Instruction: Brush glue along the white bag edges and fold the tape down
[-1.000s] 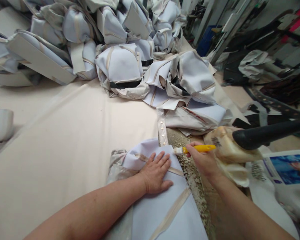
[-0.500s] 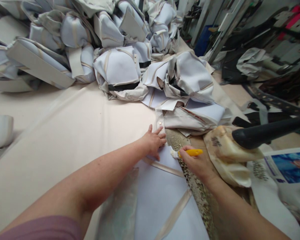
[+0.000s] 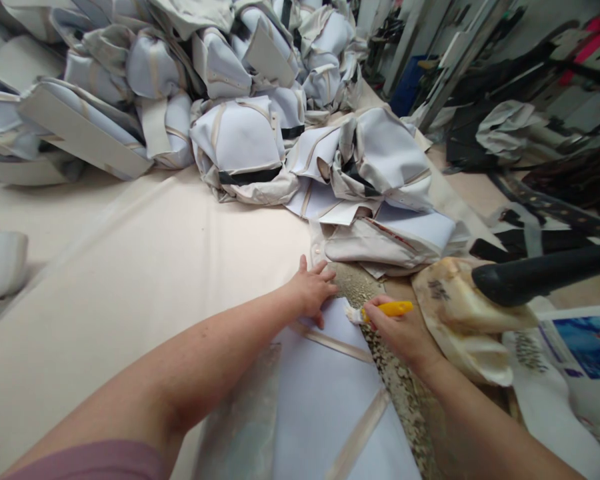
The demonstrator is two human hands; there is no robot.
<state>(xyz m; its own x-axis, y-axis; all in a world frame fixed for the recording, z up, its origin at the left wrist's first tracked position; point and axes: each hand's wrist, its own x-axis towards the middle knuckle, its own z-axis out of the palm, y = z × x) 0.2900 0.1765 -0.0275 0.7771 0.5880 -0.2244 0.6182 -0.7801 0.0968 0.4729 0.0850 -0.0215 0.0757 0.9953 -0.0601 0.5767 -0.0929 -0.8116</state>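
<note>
Closest to the view, a white panel (image 3: 325,400) crossed by beige bands is being supported by the pale counter (image 3: 155,287), its right edge running beside a crusted strip (image 3: 397,380). Farther out, its far end is being steadied by the left grip (image 3: 314,291), which is unclenched, with fingers splayed beyond the panel and the thumb resting on it.

A second ago the palm was being pressed flat nearer the middle, and the far end was being left puckered; now that end is being held smoother, and the bristles are being applied at its right-hand corner. It seems, as a judgement, that the corner is being pinned so that brushing can be done there without slipping.

The yellow-handled brush (image 3: 397,309) is being grasped by the right grip (image 3: 393,332), fingers closed near the bristle end. The panel is thus being kept under the left grip and just left of the right one; whether it is also being touched by the right fingers cannot be told.

To the right, a stained container (image 3: 450,320) is being overhung by a black tube (image 3: 545,273). Farthest, a heap of white and grey pieces (image 3: 237,133) is being carried by the counter.
</note>
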